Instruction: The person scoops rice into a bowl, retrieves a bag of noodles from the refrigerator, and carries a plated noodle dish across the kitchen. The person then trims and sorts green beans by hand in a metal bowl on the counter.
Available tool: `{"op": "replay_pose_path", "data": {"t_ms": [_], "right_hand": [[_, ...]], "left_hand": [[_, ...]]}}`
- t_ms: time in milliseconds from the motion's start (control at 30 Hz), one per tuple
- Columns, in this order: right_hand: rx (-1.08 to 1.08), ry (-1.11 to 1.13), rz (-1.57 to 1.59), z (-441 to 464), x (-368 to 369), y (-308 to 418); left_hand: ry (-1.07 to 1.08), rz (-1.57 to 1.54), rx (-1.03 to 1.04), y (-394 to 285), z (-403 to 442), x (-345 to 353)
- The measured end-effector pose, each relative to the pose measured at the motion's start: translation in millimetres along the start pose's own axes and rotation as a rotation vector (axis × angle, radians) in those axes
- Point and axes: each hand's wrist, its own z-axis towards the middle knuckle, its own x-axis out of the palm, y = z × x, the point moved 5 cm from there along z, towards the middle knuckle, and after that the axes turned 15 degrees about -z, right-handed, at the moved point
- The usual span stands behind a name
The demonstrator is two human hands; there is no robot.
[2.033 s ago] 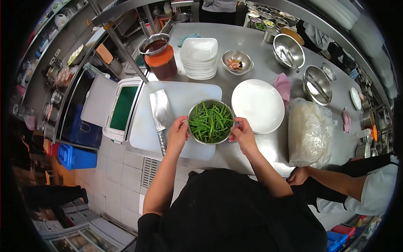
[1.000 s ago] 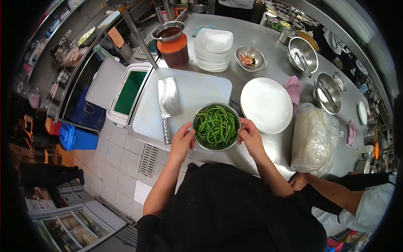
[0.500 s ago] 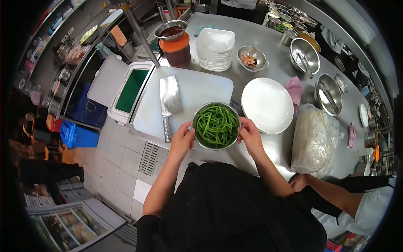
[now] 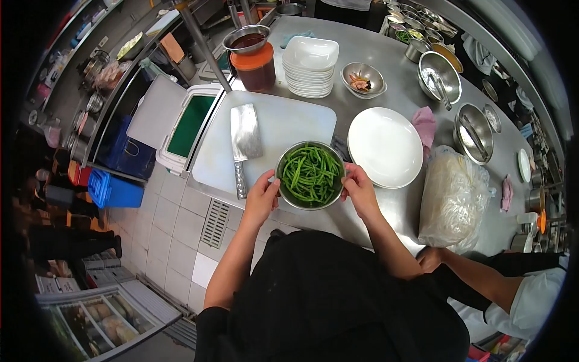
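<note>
Between my two hands is a round metal bowl (image 4: 309, 207) filled with green beans (image 4: 310, 174). My left hand (image 4: 263, 196) grips its left rim, thumb toward the inside, and my right hand (image 4: 359, 189) grips the right rim. The bowl is at the near edge of the counter, overlapping the corner of a white cutting board (image 4: 295, 120). A cleaver (image 4: 245, 136) lies flat on that board, its handle pointing toward me, left of the bowl. Just right of the bowl are large white plates (image 4: 386, 148).
Stacked white dishes (image 4: 309, 66), an orange-lidded tub (image 4: 254, 69) and a bowl of food scraps (image 4: 362, 79) stand behind the board. Rightward are a bulging plastic bag (image 4: 455, 202), a pink cloth (image 4: 424, 125) and metal bowls (image 4: 439, 75). Another person's hand (image 4: 432, 259) is at the lower right.
The view has shifted very slightly, and the bowl sits a little higher in it. Both hands keep the same hold on the rim.
</note>
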Motion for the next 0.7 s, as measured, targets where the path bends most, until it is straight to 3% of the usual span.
{"op": "replay_pose_path", "data": {"t_ms": [200,267,367,400,467,700], "right_hand": [[-0.005,0.014,-0.004,-2.0,-1.1,-3.1],[-0.251,-0.012,0.012,-9.2,-2.0,9.2],[-0.288,-0.043,0.031,-18.9,-4.1,20.7],[-0.285,-0.040,0.031,-15.8,-4.1,14.9],[-0.070,0.029,0.004,-4.1,-0.1,-5.9],[-0.017,0.051,0.016,-7.3,3.5,-8.9]], "left_hand": [[0.009,-0.021,0.000,-1.2,-8.7,1.3],[0.000,-0.016,0.158,-15.4,-19.9,4.5],[-0.023,-0.025,0.261,-35.0,-34.1,10.8],[-0.026,-0.025,0.258,-32.4,-32.0,9.2],[-0.027,-0.059,0.067,-11.4,-19.3,3.3],[-0.044,-0.051,0.034,7.0,-13.1,-8.6]]}}
